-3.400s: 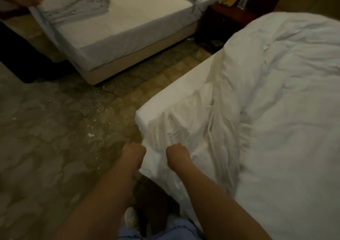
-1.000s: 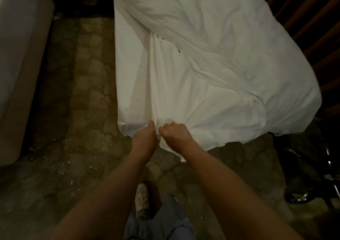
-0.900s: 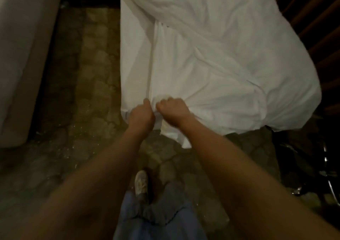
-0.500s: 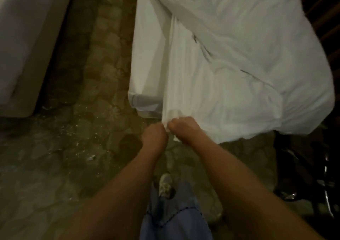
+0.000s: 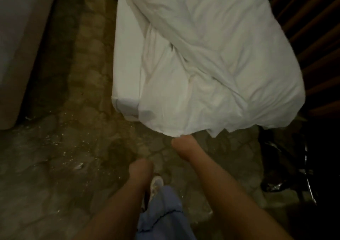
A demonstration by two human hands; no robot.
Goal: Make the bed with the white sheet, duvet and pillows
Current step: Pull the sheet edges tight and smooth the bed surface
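Left hand (image 5: 140,168) now off the white sheet (image 5: 171,99), dropped back toward six o'clock, where half a second ago both hands pinched the hem together. Fingers curled, apparently empty, though blur leaves that unsure. Right hand (image 5: 184,145) alone at the hem, clamped on its lowest edge at center, arm stretched toward twelve. Sheet draped over the bed (image 5: 127,70) foot, duvet (image 5: 220,37) bunched toward one o'clock. Likely a regrip before spreading wider.
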